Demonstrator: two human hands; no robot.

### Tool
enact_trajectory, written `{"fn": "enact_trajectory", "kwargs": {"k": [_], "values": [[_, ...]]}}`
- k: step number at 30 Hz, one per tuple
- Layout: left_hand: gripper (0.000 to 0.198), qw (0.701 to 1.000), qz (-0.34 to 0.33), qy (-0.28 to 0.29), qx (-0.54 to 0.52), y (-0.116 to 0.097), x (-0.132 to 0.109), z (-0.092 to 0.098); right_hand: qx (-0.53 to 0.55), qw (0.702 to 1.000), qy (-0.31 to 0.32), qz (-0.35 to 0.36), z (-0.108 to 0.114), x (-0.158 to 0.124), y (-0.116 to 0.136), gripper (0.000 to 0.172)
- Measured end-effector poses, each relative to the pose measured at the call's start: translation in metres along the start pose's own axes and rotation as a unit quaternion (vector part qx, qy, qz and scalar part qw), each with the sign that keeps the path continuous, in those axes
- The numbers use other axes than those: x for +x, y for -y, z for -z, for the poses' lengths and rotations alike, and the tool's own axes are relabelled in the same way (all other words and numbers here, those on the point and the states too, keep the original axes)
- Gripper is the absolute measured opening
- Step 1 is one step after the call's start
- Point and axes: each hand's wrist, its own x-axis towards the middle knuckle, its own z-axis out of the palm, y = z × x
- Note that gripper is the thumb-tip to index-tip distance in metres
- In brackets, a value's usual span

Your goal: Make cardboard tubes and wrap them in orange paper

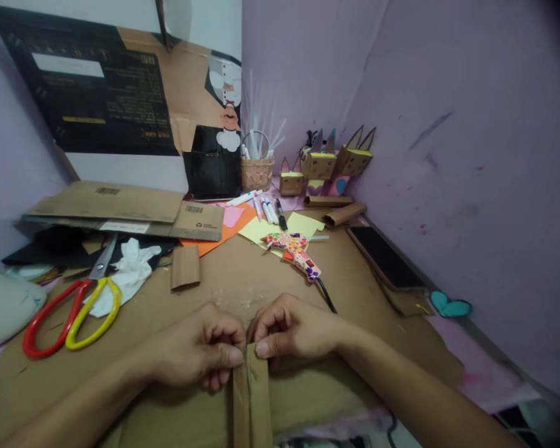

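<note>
A narrow strip of folded brown cardboard (252, 404) stands up from the bottom edge, over a brown cardboard sheet (242, 280) that covers the table. My left hand (200, 351) pinches the strip's top left edge with curled fingers. My right hand (292, 330) pinches the top right edge, thumb against the fold. The two thumbs almost meet above the strip's centre crease.
Red and yellow scissors (70, 311) lie at the left by crumpled white tissue (128, 274). A patterned glue gun (295, 252) rests behind the hands on yellow paper (280, 227). A phone (383, 255) lies at right. Markers (264, 208), small cardboard boxes (320, 165), a basket (256, 171) and flat cartons (121, 208) stand behind.
</note>
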Motion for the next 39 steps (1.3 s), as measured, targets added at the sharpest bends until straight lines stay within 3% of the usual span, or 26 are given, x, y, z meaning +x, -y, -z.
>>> {"fn": "enact_trajectory", "kwargs": {"k": [8,14,19,26,33,39], "values": [[0.032,0.994,0.086,-0.016,-0.068,-0.002,0.003,-0.013,-0.024,0.999,0.020,-0.019,-0.002,-0.004,0.001,0.052],[0.046,0.979,0.062,-0.022,-0.193,0.010,0.009,-0.012,-0.012,0.999,-0.009,-0.032,0.003,-0.006,0.005,0.048],[0.048,0.968,0.079,-0.033,-0.237,0.018,0.015,-0.010,0.063,0.994,-0.017,-0.085,0.004,-0.005,0.007,0.047],[0.050,0.967,0.116,-0.046,-0.221,0.017,0.016,-0.012,0.009,0.989,-0.114,-0.096,-0.003,0.003,0.001,0.015],[0.046,0.968,0.176,-0.080,-0.157,-0.011,0.018,-0.009,-0.063,0.987,-0.122,-0.082,-0.002,0.004,-0.002,0.015],[0.042,0.971,0.177,-0.081,-0.142,-0.009,0.020,-0.008,-0.055,0.988,-0.108,-0.094,0.000,0.002,-0.004,0.015]]}}
